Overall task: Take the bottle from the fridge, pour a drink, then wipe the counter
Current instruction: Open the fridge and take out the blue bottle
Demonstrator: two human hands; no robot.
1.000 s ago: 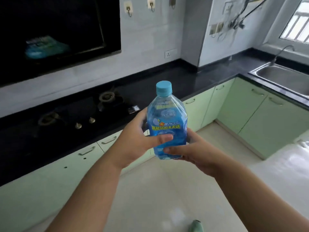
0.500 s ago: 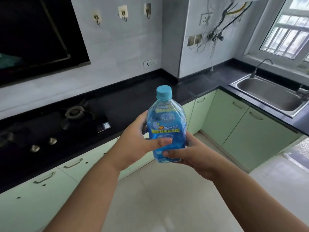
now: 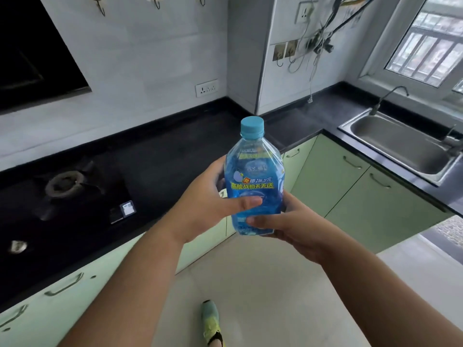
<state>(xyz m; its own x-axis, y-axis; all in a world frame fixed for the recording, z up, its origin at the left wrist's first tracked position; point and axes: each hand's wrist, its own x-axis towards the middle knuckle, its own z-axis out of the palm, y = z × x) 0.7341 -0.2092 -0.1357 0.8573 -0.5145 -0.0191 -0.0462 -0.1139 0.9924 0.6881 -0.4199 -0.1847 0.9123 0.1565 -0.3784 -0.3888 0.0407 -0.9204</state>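
The bottle's [image 3: 255, 186] lower back is hidden by both hands. The sink [image 3: 400, 144] is cut off at the right edge, the hob [image 3: 62, 196] at the left.

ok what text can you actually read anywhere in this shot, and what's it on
"高能战拍天天送": yellow band on the label of the blue bottle, which the left hand and right hand hold.
Brand line above it, print near the bottle's shoulder and base: too blurred to read.
Small panel on the stove: unreadable.
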